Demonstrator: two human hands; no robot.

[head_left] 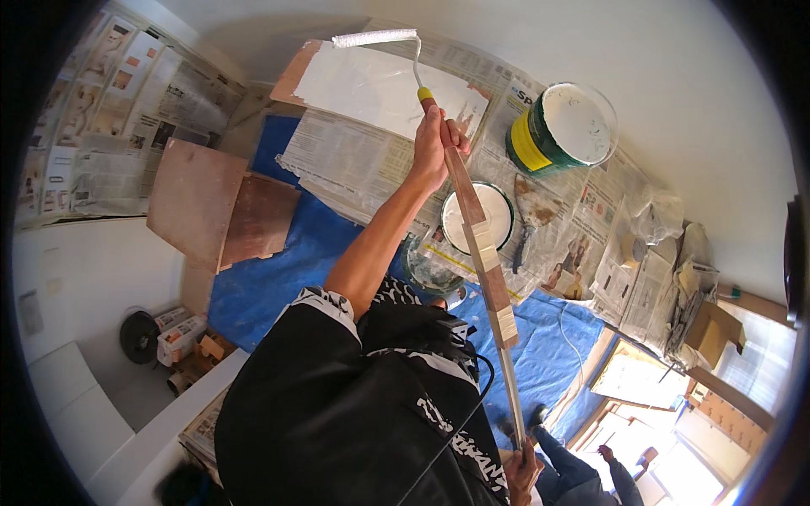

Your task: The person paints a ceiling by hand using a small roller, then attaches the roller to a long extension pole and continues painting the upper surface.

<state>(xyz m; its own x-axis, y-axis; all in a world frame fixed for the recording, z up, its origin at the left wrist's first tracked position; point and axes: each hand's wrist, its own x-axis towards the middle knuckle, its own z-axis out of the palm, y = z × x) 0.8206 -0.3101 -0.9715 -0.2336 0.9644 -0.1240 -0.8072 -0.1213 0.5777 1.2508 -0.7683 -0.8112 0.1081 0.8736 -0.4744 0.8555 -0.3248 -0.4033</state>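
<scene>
I saw the left hand (434, 145) wrapped tight around the top of a long wooden pole (483, 253), a flat strip of timber bound with pale tape at several points. The right hand (521, 472) gripped the pole's thin lower end at five o'clock, fingers closed around it. At the pole's far end sat a paint roller (374, 38) with a yellow-and-red handle, bent wire frame and fuzzy white sleeve, lying at twelve o'clock against the upper edge of a cardboard sheet (380, 84) coated in glossy white paint.

Crumpled newspapers (346, 156) covered the floor under the sheet, over a wrinkled blue tarpaulin (270, 278). At two o'clock stood a round green paint bucket (561, 126), open, white inside. Just right of the pole lay a round lid (481, 218) with white paint on it, and beside that a stained scraper (527, 221). Two brown boards (219, 207) lay flat at nine o'clock. My black sleeve hid the floor below.
</scene>
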